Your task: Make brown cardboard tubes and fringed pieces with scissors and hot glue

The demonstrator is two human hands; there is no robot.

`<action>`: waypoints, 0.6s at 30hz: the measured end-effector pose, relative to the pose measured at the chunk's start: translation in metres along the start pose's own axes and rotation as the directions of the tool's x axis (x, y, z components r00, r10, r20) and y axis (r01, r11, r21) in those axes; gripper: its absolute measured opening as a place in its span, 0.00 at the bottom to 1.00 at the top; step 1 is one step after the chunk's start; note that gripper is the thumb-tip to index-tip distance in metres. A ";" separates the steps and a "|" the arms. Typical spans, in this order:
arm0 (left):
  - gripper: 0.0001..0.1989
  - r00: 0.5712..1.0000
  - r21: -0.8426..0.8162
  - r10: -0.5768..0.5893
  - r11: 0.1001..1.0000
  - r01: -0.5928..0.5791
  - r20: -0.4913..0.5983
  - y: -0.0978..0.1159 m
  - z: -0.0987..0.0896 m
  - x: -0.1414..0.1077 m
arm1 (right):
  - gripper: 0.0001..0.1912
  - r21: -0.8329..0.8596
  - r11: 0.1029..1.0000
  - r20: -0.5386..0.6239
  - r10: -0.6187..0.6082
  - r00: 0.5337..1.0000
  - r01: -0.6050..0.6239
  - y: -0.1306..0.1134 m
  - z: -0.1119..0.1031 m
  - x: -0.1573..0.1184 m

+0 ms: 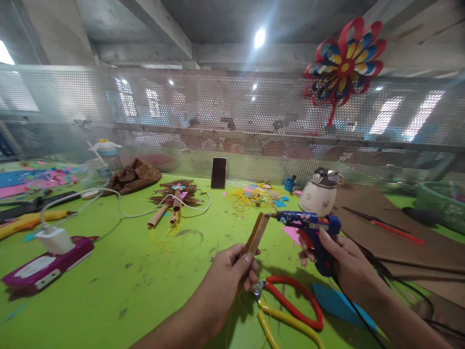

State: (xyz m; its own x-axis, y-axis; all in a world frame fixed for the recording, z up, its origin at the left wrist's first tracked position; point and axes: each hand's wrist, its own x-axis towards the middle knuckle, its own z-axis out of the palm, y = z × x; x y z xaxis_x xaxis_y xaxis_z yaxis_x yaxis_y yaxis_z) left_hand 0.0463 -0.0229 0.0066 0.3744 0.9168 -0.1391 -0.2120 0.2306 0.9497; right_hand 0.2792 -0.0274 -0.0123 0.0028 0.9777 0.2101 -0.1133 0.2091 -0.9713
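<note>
Head view — the left hand [232,269] grips a folded cardboard strip [256,234] near its lower end, tilted up over the green tabletop [145,271]. The right hand [345,254] is closed around a blue glue gun [319,225], nozzle at the strip's upper edge; whether they touch, I cannot tell. Red-and-yellow pliers [286,318] lie close below, between the forearms — tight room there. Leftward, a broad stretch of tabletop reaches the purple power strip [51,271]; rightward, a cardboard sheet [366,211] crowds the right hand.
</note>
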 end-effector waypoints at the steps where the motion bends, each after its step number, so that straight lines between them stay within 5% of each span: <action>1: 0.09 1.000 0.002 0.001 1.000 -0.001 -0.001 0.000 0.000 0.000 | 0.16 0.000 1.000 0.003 0.004 1.000 -0.004 0.000 0.000 0.000; 18: 0.08 1.000 -0.064 -0.023 0.998 0.022 -0.013 0.001 -0.004 0.004 | 0.19 -0.161 0.983 0.159 0.117 0.980 -0.091 -0.008 0.006 -0.003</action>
State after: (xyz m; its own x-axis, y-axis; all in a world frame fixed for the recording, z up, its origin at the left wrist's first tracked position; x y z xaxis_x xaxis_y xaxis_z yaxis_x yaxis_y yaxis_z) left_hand 0.0442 -0.0182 0.0056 0.3670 0.9156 -0.1644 -0.2608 0.2710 0.9266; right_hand 0.2740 -0.0320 -0.0046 -0.1680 0.9796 0.1100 0.0483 0.1197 -0.9916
